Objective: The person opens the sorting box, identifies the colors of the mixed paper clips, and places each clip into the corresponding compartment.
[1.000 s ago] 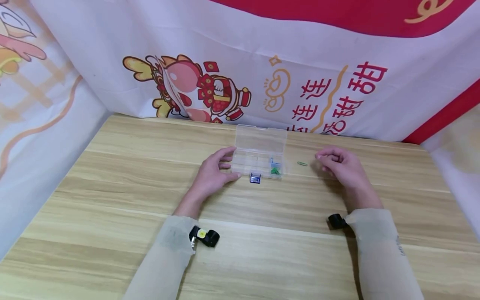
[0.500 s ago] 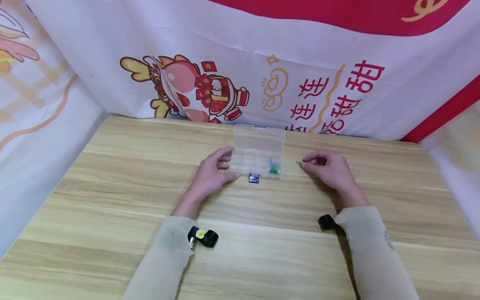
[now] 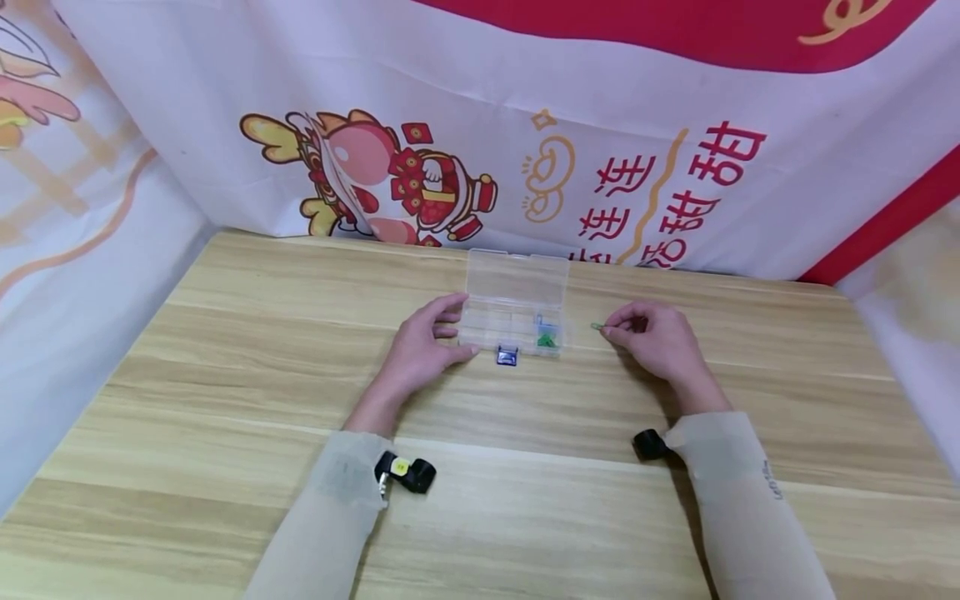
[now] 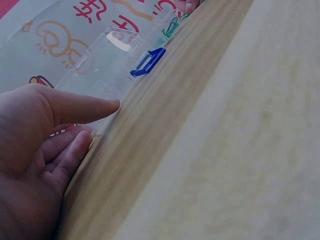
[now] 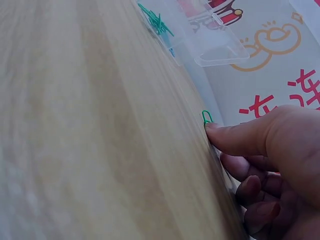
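Observation:
A clear plastic compartment box (image 3: 486, 340) lies on the wooden table with its lid (image 3: 517, 279) raised at the back. My left hand (image 3: 423, 343) holds the box's left end, thumb at the front edge and fingertips at the left side. A blue latch (image 4: 148, 62) hangs out at the box's front. Green paper clips (image 5: 157, 22) lie in the front right compartment, with something blue (image 3: 545, 323) behind them. To the right of the box, my right hand (image 3: 660, 340) pinches a green paper clip (image 5: 207, 116) between thumb and forefinger, close over the table.
A printed cloth (image 3: 337, 50) hangs right behind the table's back edge and along the left side. The wooden table (image 3: 525, 500) stretches toward the front. Black wrist cameras (image 3: 649, 445) are strapped over both sleeves.
My right hand has moved left to the green paper clip, which lay loose on the table, and now pinches it. The left hand stays at the box.

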The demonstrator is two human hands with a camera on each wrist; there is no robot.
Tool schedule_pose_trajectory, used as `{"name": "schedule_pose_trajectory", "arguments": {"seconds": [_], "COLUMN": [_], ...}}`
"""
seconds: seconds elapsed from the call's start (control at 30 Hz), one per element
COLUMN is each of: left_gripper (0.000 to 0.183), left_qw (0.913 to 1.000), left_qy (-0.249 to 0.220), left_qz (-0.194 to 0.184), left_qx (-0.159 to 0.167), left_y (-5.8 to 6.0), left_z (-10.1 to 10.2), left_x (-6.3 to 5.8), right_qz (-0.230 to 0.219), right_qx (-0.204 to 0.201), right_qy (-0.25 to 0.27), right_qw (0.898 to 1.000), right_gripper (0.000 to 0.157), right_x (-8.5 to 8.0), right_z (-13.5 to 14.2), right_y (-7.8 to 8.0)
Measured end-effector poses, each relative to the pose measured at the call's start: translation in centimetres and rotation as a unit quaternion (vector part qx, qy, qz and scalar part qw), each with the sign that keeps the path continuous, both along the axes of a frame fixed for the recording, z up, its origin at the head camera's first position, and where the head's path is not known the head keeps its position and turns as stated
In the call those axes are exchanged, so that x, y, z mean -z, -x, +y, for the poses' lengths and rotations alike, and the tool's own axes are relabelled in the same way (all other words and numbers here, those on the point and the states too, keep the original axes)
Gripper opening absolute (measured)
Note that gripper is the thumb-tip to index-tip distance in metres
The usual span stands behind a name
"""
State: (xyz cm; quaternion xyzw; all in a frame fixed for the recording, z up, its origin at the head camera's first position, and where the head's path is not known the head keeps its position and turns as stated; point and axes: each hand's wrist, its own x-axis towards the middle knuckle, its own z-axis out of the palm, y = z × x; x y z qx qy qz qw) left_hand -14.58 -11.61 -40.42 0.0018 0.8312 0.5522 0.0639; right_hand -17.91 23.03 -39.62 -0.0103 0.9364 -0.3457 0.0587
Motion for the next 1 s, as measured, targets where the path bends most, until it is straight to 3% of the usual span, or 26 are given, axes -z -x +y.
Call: {"name": "schedule_pose_trajectory", "arguments": {"seconds": [0.2, 0.53, 0.8, 1.0], "left_gripper": [0.08, 0.081, 0.081, 0.082], "left_qw": [1.0, 1.0, 1.0, 0.9999], "left_qy": [0.002, 0.003, 0.003, 0.001], "left_qz": [-0.002, -0.005, -0.008, -0.014], "left_qx": [0.002, -0.001, -0.001, 0.001], "left_y": [0.0, 0.0, -0.1, -0.1], "left_z": [0.0, 0.0, 0.0, -0.1], "left_x": [-0.1, -0.1, -0.1, -0.1], "right_qz": [-0.005, -0.074, -0.049, -0.044], "right_qx": [-0.008, 0.008, 0.011, -0.015], "right_qy": [0.007, 0.132, 0.161, 0.158], "right_qw": [1.0, 0.989, 0.986, 0.986], "right_gripper": [0.02, 0.033, 0.038, 0.034], "right_x": [0.0, -1.3, -3.5, -3.7], "right_z": [0.3, 1.5, 1.6, 0.0], "right_y": [-0.1, 0.0, -0.6, -0.9]}}
